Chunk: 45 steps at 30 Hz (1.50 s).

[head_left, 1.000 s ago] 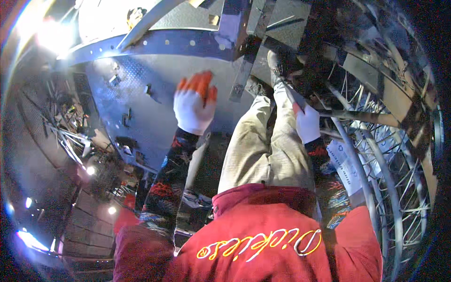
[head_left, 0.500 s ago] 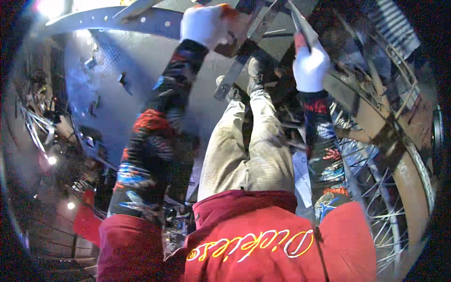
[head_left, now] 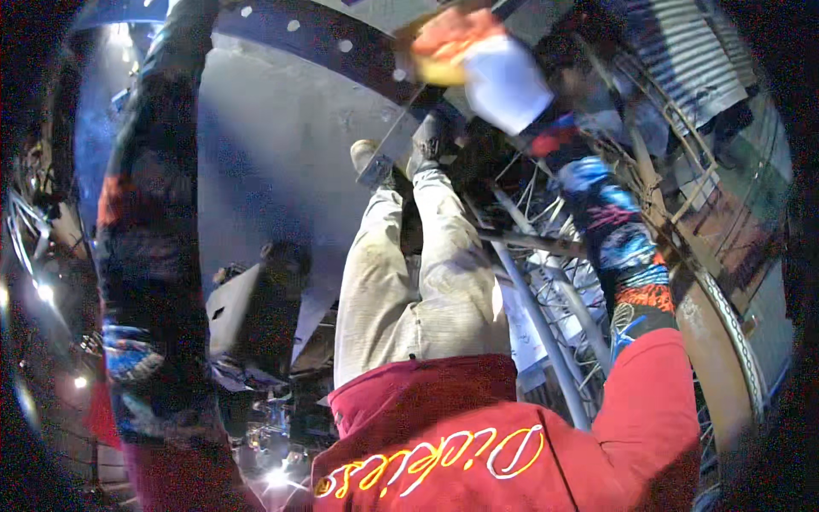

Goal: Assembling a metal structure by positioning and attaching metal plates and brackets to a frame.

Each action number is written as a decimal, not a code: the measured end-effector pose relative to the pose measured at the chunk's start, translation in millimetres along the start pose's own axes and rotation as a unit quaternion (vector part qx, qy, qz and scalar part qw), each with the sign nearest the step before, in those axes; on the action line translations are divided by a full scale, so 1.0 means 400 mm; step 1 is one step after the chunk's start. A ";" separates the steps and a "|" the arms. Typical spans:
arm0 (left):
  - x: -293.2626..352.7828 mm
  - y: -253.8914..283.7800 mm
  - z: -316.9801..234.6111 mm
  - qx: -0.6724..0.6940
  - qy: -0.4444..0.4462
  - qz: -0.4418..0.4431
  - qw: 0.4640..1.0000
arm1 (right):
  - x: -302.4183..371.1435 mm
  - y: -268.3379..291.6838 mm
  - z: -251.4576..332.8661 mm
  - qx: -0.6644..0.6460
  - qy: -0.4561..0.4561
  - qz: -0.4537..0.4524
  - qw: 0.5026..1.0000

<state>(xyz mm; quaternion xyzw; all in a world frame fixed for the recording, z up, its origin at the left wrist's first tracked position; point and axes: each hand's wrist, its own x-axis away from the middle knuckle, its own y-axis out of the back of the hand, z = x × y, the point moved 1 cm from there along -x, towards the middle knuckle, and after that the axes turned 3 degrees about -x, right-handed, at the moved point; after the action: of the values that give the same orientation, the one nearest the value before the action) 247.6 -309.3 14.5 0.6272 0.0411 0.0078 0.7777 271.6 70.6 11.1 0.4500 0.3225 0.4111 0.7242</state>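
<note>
My right hand (head_left: 482, 68), in a white glove with orange fingers, is at the upper middle, blurred by motion. Its fingers look curled in, and what they hold, if anything, cannot be made out. Just left of it runs a dark curved metal band (head_left: 328, 34) with a row of round holes. A flat metal bar (head_left: 375, 171) slants down from near the hand toward my feet. My left forearm (head_left: 158, 171), in a dark patterned sleeve, reaches up past the top edge, so the left hand is out of sight.
Metal tubes (head_left: 542, 311) and thin spokes crowd the right of my legs. Farther right are a brown curved fender-like piece (head_left: 721, 375), a chain (head_left: 740, 346) and a corrugated sheet (head_left: 695, 60). A grey floor (head_left: 281, 145) lies left of my legs.
My left hand has moved up and left out of view. The right hand has swung left toward the holed band; the long flat piece it held no longer shows in it. The view has shifted.
</note>
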 end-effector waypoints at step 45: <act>0.023 -0.021 0.060 -0.040 0.115 0.092 0.988 | -0.077 -0.001 0.034 0.067 -0.230 0.273 0.932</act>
<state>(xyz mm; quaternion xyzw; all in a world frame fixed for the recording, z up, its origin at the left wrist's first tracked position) 258.3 -333.8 10.7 0.5912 0.0726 0.1529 0.7886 269.3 38.0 18.9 0.6504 0.0387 0.4560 0.6062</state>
